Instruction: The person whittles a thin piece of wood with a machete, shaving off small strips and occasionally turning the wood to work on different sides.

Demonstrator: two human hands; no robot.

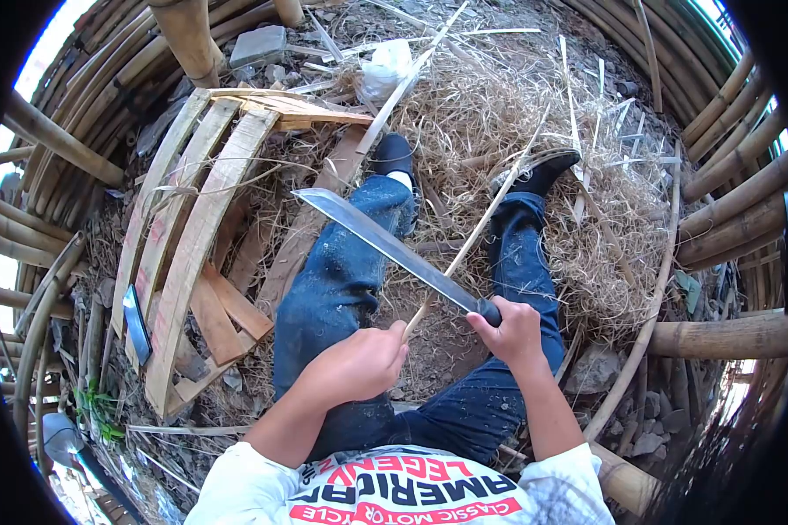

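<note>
My right hand (510, 332) is wrapped round the black handle of a long machete (385, 245), whose broad blade points up and to the left over my legs. My left hand (372, 359) pinches the near end of a thin bamboo strip (481, 223). That strip runs up and to the right between my legs, and the blade crosses it close to the handle, a little above my left hand. Whether blade and strip touch, I cannot tell.
Pale curled shavings (464, 114) cover the ground around my boots. At the left stands a slatted wooden crate (210, 210) with a phone (137, 324) on it. A plastic bag (385, 68) lies ahead. Bamboo poles (727, 337) surround the spot, with stones (594, 369) at the right.
</note>
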